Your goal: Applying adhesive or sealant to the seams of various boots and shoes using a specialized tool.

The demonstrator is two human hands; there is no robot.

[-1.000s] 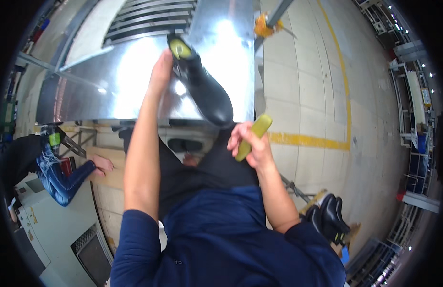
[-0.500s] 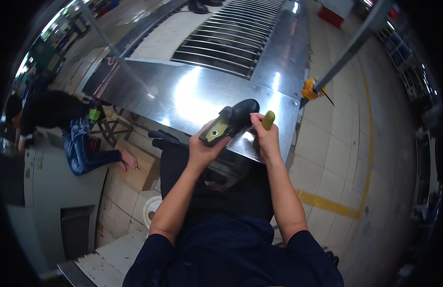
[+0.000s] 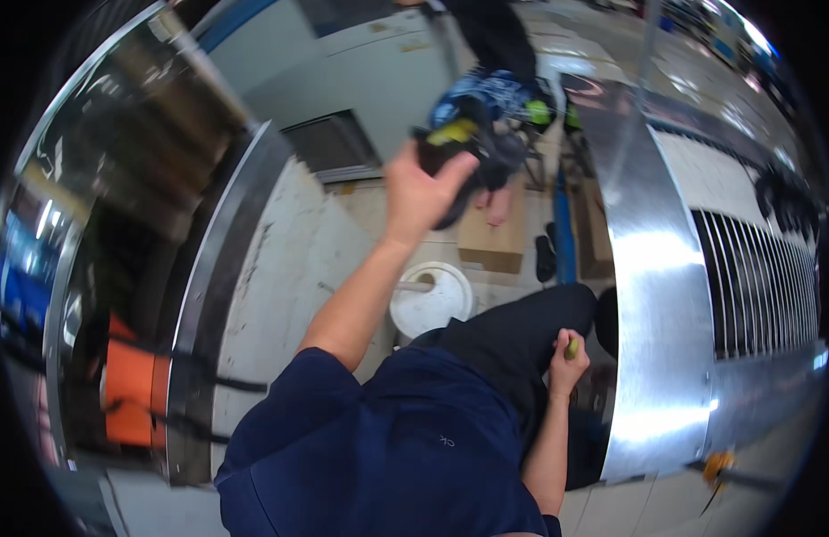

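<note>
At the upper middle, my left hand (image 3: pixel 416 195) is closed round a black shoe (image 3: pixel 497 163) with an olive-green part. The shoe is held up in the air, smeared by motion. My right hand (image 3: pixel 563 374) rests by my right knee, its fingers wrapped round an olive-green handle (image 3: pixel 572 348). Only the rounded end of that handle sticks out of the fist; the rest of the tool is hidden. Just right of this hand is the edge of a shiny metal table (image 3: pixel 656 259).
A white round bucket lid (image 3: pixel 441 313) lies below the shoe, near a cardboard box (image 3: pixel 491 246). A roller conveyor (image 3: pixel 763 286) adjoins the metal table. On the left stands a metal-edged machine (image 3: pixel 222 215) with an orange panel (image 3: pixel 132 385). A person (image 3: pixel 495 36) sits beyond the shoe.
My view has swung left, away from the metal table. My left hand has carried the shoe off to the left. My right hand has parted from the shoe and dropped beside my knee, still gripping the handle.
</note>
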